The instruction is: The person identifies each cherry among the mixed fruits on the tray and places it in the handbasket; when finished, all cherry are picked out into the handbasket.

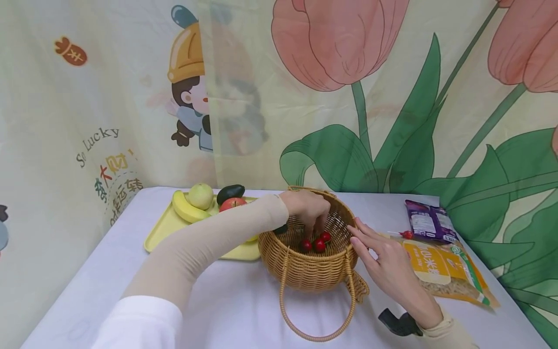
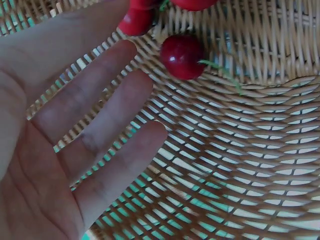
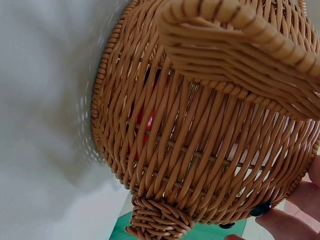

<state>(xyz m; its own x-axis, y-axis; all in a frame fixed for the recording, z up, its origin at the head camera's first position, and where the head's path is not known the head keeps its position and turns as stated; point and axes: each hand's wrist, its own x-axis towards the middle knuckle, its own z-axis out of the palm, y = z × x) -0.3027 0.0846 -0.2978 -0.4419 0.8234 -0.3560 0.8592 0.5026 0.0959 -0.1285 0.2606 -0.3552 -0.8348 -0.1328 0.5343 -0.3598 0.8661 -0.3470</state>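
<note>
A round wicker basket (image 1: 305, 271) stands on the table with its looped handle hanging down in front. My left hand (image 1: 305, 208) reaches inside it. In the left wrist view its fingers (image 2: 120, 165) are extended, with the uppermost fingertip right beside the cherries. Several red cherries (image 1: 319, 245) lie in the basket; one dark-red cherry (image 2: 183, 56) with a green stem sits apart from the fingers. My right hand (image 1: 388, 261) touches the basket's right rim with extended fingers. Red shows through the weave in the right wrist view, where fingertips (image 3: 285, 225) meet the basket's edge.
Left of the basket, a yellow tray (image 1: 152, 232) bears a banana (image 1: 187, 209), a pale green round fruit (image 1: 201, 196), a dark avocado-like fruit (image 1: 230, 193) and a red fruit (image 1: 232, 203). At right lie a purple packet (image 1: 430, 222) and an orange bag (image 1: 449, 271).
</note>
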